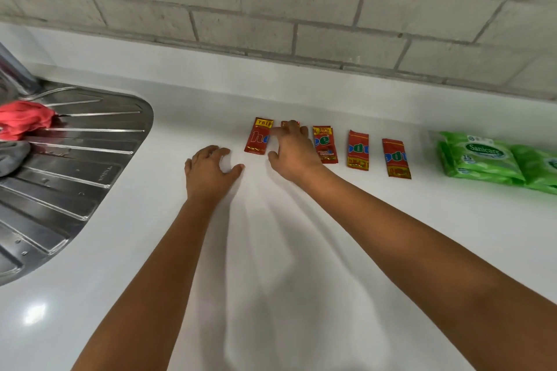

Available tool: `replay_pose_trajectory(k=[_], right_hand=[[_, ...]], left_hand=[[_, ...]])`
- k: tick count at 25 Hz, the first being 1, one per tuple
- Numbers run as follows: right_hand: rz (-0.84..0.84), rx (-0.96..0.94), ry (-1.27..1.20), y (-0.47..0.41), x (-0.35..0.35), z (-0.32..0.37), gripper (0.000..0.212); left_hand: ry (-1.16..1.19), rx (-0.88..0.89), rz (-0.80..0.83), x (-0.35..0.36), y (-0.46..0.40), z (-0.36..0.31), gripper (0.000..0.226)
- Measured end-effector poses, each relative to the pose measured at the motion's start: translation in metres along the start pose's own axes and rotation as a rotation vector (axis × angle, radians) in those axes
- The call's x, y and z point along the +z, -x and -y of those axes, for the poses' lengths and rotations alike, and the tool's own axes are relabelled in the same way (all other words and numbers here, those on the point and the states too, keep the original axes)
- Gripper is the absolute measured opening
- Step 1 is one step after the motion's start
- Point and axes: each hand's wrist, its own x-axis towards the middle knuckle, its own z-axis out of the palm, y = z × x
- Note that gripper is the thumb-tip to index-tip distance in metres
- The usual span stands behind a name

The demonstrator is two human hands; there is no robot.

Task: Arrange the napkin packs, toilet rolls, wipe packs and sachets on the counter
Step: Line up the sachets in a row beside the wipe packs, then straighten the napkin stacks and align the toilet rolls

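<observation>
From the head camera, a white counter (301, 250) runs below a grey block wall (301, 9); five red sachets (325, 144) lie flat in a row near the wall, spaced apart, each standing lengthwise toward the wall. The right hand (294, 150) reaches over the row, fingers spread and laid across the second sachet (290, 123), most of which is hidden under it; whether the fingers pinch it or merely press on it is hard to say. The leftmost sachet (257, 137) lies just beside that hand's fingertips. The left hand (211, 167) rests on the bare counter near the row, fingers curled loosely, grasping nothing. At the right edge lie green wipe packs (479, 159), side by side; at the left sits a steel drainboard (75, 159) with a red cloth (24, 119) and a grey cloth (12, 156) on it.
</observation>
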Motion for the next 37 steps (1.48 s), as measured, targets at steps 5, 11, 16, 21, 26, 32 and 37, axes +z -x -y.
replay_pose_trajectory(k=[5,11,16,21,26,32,37], right_hand=[[-0.079,0.159,-0.288,0.056,-0.048,-0.052,0.039],[-0.225,0.375,-0.393,0.138,-0.118,-0.149,0.033],[-0.417,0.531,-0.406,0.24,-0.168,-0.244,0.033],[-0.516,0.668,-0.433,0.361,-0.201,-0.33,0.03],[-0.55,0.773,-0.451,0.476,-0.226,-0.398,0.03],[-0.643,0.893,-0.484,0.583,-0.241,-0.453,0.029],[-0.707,0.963,-0.512,0.628,-0.255,-0.484,0.03]], left_hand=[[0.151,0.099,0.095,-0.008,0.037,-0.092,0.051],[0.216,0.36,0.305,0.004,0.103,-0.222,0.042],[0.224,0.518,0.418,0.037,0.177,-0.32,0.041],[0.228,0.612,0.483,0.076,0.269,-0.411,0.038],[0.173,0.734,0.553,0.116,0.371,-0.489,0.036],[0.175,0.841,0.629,0.149,0.461,-0.563,0.035],[0.192,0.913,0.654,0.165,0.494,-0.611,0.036]])
